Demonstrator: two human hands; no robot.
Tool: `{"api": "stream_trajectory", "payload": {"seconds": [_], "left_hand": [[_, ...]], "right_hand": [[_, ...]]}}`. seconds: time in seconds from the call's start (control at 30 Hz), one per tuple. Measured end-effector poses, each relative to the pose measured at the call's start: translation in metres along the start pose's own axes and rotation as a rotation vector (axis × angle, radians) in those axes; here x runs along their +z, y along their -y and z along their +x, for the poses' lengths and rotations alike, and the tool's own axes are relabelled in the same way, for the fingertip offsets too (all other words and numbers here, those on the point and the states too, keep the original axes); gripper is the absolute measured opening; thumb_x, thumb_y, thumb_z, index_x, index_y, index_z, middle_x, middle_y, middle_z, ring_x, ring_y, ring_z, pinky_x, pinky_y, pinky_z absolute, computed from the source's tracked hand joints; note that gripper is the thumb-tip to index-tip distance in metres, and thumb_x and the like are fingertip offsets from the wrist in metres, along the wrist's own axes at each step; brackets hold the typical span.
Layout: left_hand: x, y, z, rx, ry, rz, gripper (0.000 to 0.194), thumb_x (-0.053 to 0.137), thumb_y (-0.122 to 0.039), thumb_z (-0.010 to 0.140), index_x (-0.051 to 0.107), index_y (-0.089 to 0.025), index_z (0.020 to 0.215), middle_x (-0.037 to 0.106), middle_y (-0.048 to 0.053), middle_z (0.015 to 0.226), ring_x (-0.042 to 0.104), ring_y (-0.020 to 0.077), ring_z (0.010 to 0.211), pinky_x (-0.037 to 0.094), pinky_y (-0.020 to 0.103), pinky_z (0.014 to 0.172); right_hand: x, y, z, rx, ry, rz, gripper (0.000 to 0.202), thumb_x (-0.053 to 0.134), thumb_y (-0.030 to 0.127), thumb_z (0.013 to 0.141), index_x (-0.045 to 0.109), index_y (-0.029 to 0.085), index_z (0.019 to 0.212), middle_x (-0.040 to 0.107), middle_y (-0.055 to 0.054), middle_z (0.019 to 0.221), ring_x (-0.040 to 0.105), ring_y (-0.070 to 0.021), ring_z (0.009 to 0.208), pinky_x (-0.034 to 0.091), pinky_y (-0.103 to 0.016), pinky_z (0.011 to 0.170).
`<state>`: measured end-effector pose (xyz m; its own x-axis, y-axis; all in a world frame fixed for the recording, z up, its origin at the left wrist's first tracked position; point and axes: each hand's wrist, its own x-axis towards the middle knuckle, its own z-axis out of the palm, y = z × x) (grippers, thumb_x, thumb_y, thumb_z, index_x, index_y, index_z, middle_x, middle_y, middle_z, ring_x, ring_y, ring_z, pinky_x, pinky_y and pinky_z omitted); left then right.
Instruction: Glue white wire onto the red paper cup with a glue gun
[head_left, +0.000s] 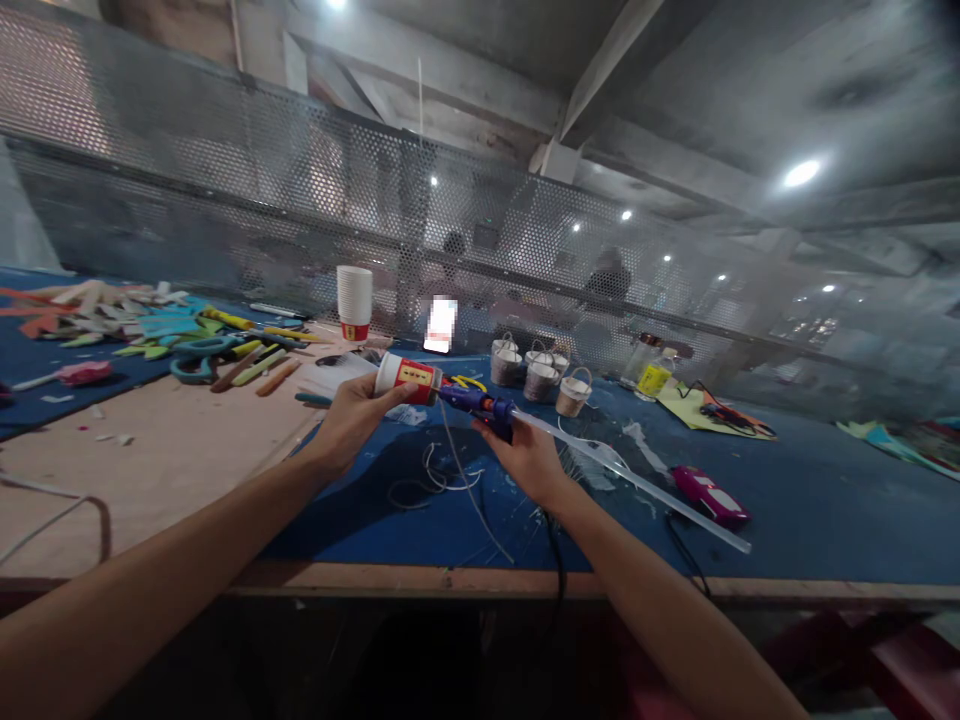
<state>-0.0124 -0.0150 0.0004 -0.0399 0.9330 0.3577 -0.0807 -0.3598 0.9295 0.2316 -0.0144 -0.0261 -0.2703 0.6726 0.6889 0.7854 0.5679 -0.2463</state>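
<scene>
Above the desk (817,510), a paper cup (409,379) is being pinched by the left hand's (351,425) grip, while at its right end a glue gun (474,399) is being clasped by the right hand (531,460), with burns being risked if it slips.

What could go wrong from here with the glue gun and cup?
1. The glue gun has its nozzle right at the red end of the paper cup in the left hand; if hot, a slip might mark the cup or burn fingers.
2. The long glue stick juts far behind the right hand and could knock the magenta device.
3. A black cord hangs over the table edge and might snag.
</scene>
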Motion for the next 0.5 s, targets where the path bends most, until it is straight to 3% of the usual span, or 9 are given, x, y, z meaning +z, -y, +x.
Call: {"api": "stream_trajectory", "payload": {"seconds": [0.5], "left_hand": [[0.0006,-0.0020,-0.0012,0.005,-0.008,-0.008,0.026,0.078,-0.039,0.075,0.078,-0.018,0.090,0.079,0.007,0.089,0.070,0.0233,0.085,0.050,0.032,0.082]], "right_hand": [[-0.0001,-0.0014,-0.0015,0.016,0.012,-0.078,0.038,0.053,0.051,0.094,0.068,0.021,0.112,0.076,-0.006,0.084,0.072,-0.0249,0.077,0.048,-0.029,0.066]]}}
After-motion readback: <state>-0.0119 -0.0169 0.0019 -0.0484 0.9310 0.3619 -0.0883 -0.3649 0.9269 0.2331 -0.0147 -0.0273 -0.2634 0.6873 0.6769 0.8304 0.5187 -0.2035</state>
